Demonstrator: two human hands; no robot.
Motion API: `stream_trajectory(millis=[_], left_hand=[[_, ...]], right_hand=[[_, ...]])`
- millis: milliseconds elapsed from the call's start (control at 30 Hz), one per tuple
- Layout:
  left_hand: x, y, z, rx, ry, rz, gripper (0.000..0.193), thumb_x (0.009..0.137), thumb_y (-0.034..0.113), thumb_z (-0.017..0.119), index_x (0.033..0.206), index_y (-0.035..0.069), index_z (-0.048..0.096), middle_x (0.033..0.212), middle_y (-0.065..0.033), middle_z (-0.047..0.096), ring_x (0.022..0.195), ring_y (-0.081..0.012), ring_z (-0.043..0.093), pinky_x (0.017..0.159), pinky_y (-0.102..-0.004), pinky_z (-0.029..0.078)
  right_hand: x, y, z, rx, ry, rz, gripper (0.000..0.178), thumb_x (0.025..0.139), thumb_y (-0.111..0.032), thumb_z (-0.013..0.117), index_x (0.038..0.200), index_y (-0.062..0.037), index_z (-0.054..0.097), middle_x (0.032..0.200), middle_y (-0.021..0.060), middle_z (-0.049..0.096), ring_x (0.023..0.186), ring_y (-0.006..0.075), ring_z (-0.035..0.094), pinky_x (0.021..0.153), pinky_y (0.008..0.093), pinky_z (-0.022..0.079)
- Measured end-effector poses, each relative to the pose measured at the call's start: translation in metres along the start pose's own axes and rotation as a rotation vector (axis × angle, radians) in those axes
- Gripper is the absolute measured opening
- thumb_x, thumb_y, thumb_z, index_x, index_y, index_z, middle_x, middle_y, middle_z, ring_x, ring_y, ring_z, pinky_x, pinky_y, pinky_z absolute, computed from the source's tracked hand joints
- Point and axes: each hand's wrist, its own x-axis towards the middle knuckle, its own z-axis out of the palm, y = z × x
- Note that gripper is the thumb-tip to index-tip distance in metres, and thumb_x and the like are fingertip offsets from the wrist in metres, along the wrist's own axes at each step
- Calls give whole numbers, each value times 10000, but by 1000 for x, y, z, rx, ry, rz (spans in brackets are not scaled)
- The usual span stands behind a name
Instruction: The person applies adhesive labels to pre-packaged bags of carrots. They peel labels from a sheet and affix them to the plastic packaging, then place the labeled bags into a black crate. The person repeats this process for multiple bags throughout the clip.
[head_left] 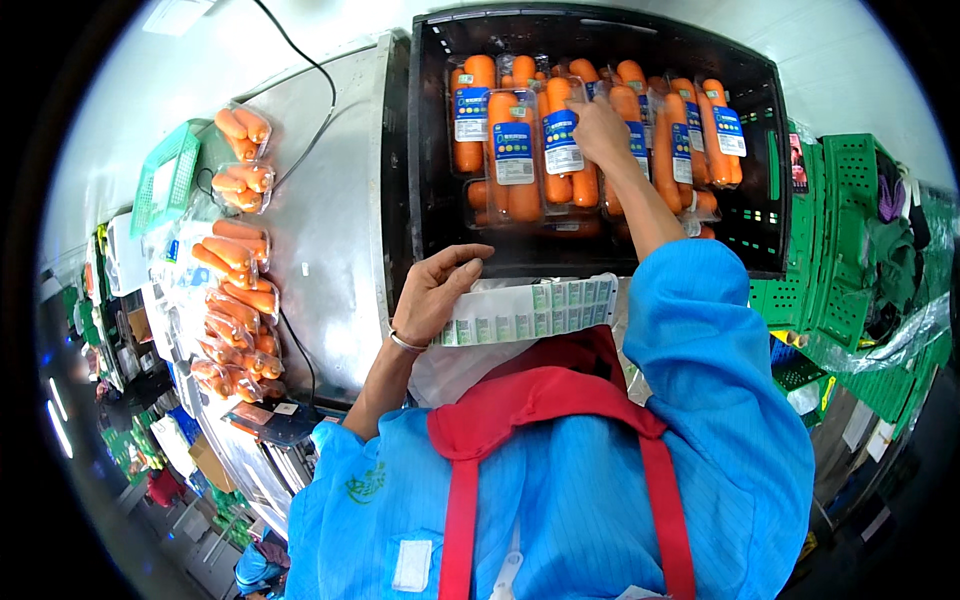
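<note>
Low in front of the crate, my left hand (437, 292) is closed on one end of a long sheet of small green-and-white labels (535, 312). My right hand (603, 132) reaches into the black crate (600, 262), its index finger stretched onto the upper part of a clear carrot pack (561, 140) with a blue-and-white label. Its other fingers are bent and partly hidden. Several similar packs stand in rows around it, such as a carrot pack (514, 150) to the left. Small green stickers show near the tops of some packs.
Left of the crate is a metal table (340, 220) with a black cable (325, 90) over it. Along its far left side lie several unlabelled carrot packs (232, 320) and a light-green basket (165, 180). Green crates (850, 250) stand on the right.
</note>
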Motion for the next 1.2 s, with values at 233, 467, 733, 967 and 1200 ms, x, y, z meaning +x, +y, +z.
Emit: stream_trajectory(millis=[233,467,733,967,1200], left_hand=[[-2,5,8,-46,1,0,291,890,189,518,1110,10,583,639,55,472,573,-19,404,513,-173,334],[4,9,22,-32,-37,-30,295,887,198,529,1110,13,583,656,43,498,586,-18,418,517,-174,342],[7,12,29,-11,-24,-38,290,884,200,537,1099,12,590,695,10,550,612,-35,453,541,-184,378],[5,10,30,-26,9,-31,285,883,193,542,1099,15,592,690,14,544,609,-35,438,534,-182,365],[4,11,32,-31,13,-23,279,880,183,544,1097,15,593,690,22,534,621,-32,439,548,-176,367]], right_hand=[[16,86,-47,1291,-95,478,205,828,-185,579,990,-64,609,776,4,571,618,88,501,534,214,368],[20,95,-50,978,-135,168,293,781,-49,579,1073,-63,560,882,2,521,747,90,494,614,215,387],[54,86,-38,594,-254,-109,357,741,66,502,1078,-50,529,999,58,509,1001,194,492,862,304,401],[31,71,-16,76,-16,-295,292,751,55,523,1021,-57,514,1083,142,485,1063,303,477,878,402,404],[19,87,-20,290,248,-96,423,731,-120,663,1098,-65,462,1053,183,449,1021,385,468,839,430,425]])
